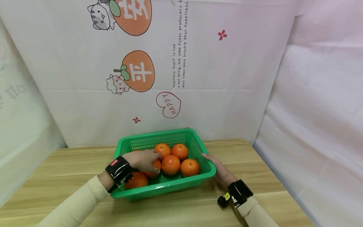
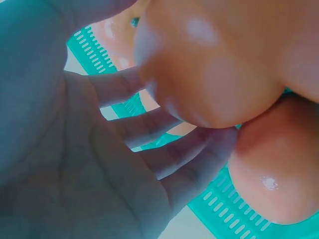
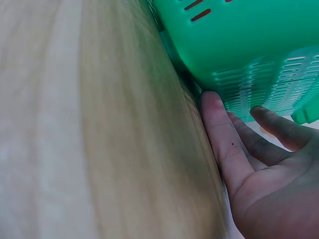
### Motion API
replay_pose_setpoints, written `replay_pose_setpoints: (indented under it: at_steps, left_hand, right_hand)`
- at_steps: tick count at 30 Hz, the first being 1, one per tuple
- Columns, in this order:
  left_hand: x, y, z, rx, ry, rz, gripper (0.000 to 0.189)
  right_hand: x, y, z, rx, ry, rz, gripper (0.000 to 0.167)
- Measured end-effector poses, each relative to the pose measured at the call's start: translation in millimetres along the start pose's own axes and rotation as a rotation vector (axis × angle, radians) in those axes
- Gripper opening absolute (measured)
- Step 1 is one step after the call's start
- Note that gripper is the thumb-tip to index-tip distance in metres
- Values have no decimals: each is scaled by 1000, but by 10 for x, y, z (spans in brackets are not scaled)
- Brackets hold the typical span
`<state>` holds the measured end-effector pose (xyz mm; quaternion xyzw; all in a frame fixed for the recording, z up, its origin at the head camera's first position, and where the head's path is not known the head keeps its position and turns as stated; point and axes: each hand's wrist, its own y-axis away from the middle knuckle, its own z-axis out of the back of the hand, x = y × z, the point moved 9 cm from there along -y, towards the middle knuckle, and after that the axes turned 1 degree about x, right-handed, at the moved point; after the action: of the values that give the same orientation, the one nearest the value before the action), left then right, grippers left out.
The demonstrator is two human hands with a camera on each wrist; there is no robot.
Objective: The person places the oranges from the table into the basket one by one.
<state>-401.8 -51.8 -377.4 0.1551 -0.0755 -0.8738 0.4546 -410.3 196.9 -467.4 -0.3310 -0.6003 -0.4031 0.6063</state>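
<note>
A green plastic basket (image 1: 163, 186) with slotted walls holds several glossy oranges (image 1: 171, 165). My left hand (image 1: 141, 160) reaches in over its left part and grips one orange (image 2: 209, 74). In the left wrist view the fingers (image 2: 154, 127) curve round that fruit's side, and another orange (image 2: 274, 169) lies close beside it. The hand covers much of the gripped orange in the head view. At the basket's right end, outside the wall, is my right hand (image 1: 221, 169). Its extended fingers (image 3: 224, 134) touch the lower wall near the table in the right wrist view.
The basket stands on a wood-grain table (image 1: 136, 214), near its back edge. Behind rises a white cloth (image 1: 215, 94) printed with cartoons and writing. White cloth (image 1: 317, 126) also hangs along the right side, with more on the left.
</note>
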Motion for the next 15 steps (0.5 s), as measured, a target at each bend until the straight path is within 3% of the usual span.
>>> replay_pose_setpoints:
  at_steps: [8, 15]
  left_hand:
    - [48, 42, 14, -3, 27, -9, 27]
    - [43, 71, 49, -17, 46, -15, 37]
  right_hand:
    - [-9, -22, -26, 10, -6, 5, 81]
    - [-19, -32, -13, 16, -29, 5, 81]
